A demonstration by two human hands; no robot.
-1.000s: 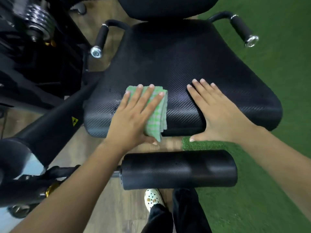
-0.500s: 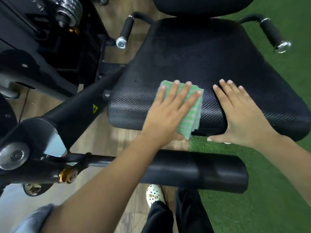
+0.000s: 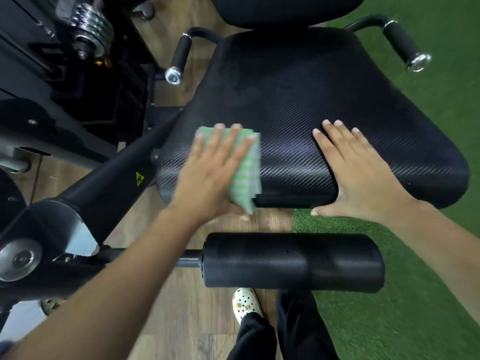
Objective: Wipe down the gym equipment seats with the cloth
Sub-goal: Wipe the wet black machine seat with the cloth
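Green checked cloth (image 3: 248, 162) lies mid-frame on the black seat (image 3: 298, 100), left hand (image 3: 210, 175) pressing flat-fingered; right hand (image 3: 363, 178) rests flat-fingered beside.

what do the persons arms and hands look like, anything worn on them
The left hand and right hand are both bare: no gloves, rings, watch or bands. The forearms show no sleeves as far as the picture's edge. The nails are short and look unpainted, though the left hand is motion-blurred.
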